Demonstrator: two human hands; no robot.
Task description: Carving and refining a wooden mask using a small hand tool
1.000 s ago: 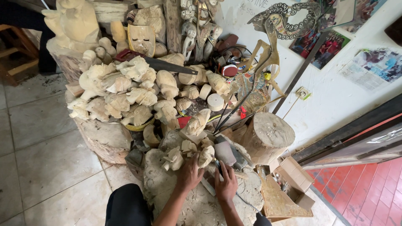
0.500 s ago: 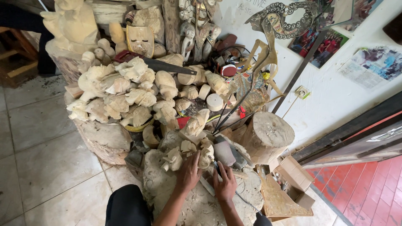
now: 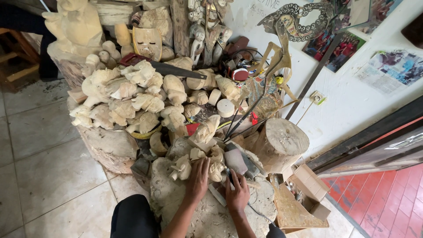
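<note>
My left hand (image 3: 198, 178) presses down on a pale wooden carving (image 3: 182, 167) that lies on a rough, chip-covered stump (image 3: 207, 220) right in front of me. My right hand (image 3: 238, 194) is beside it on the right, fingers curled around a thin dark carving tool (image 3: 228, 176) aimed at the carving. A grey rounded block (image 3: 235, 161) lies just beyond my right hand. My dark-clad knee (image 3: 132, 218) is at the stump's left edge.
Several unfinished pale carvings (image 3: 132, 97) are heaped on a big stump behind. A handsaw (image 3: 176, 69) and a wooden mask (image 3: 147, 43) sit further back. To the right are a cut log (image 3: 282, 139), a cardboard box (image 3: 308, 185) and the white wall (image 3: 352, 110).
Both hands stay on the carving. My right hand has shifted only slightly, and the view has hardly moved.
</note>
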